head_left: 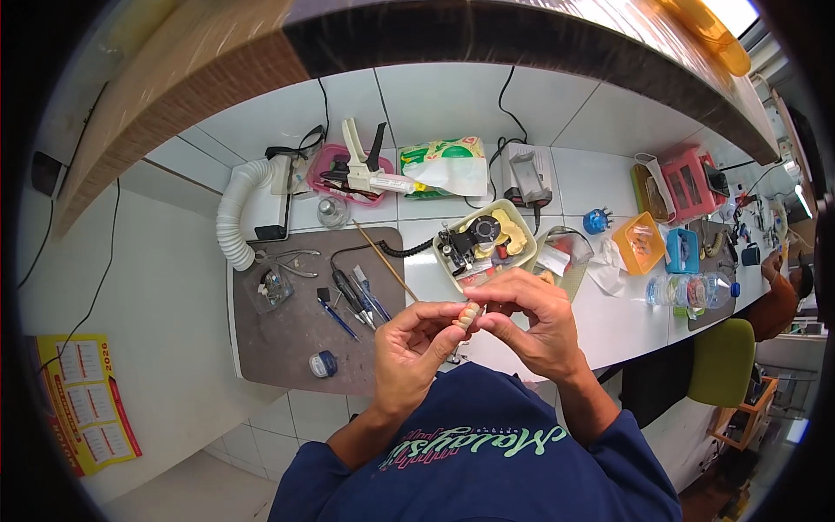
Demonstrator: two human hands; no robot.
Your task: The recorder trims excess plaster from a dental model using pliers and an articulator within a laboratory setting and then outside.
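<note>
One small cream-coloured dental piece (470, 315), a short curved row of teeth, sits between both hands just above the near edge of the white tiled bench (452, 104). The left hand (417, 344) closes its thumb and forefinger on the piece's left end, the other fingers curled in; the right hand (531, 317) pinches the right end from above with its fingertips, so both grips are tight on the same piece.

The landmark is one grey work mat (300, 326) lying on the bench just left of the hands. On it lie one pair of metal pliers (291, 258) near its far edge, one small clear dish (271, 287) beside them, several slim hand tools (357, 296) laid side by side toward the mat's right side, their exact number hard to tell, and one small round blue-and-white container (323, 364) near its front edge. One thin wooden stick (387, 261) slants across the mat's far right corner. One white ribbed suction hose (235, 213) curves down beyond the mat's far left corner.

Right of the mat, just past the hands, stands one beige tray (513, 235) crowded with small parts. Behind the mat sit one pink tray (335, 161) with a white dispensing gun (365, 174) and one small glass jar (332, 211). Far right of the mat are one orange basket (639, 244), one blue basket (683, 250) and one plastic bottle (691, 291) lying on its side.
</note>
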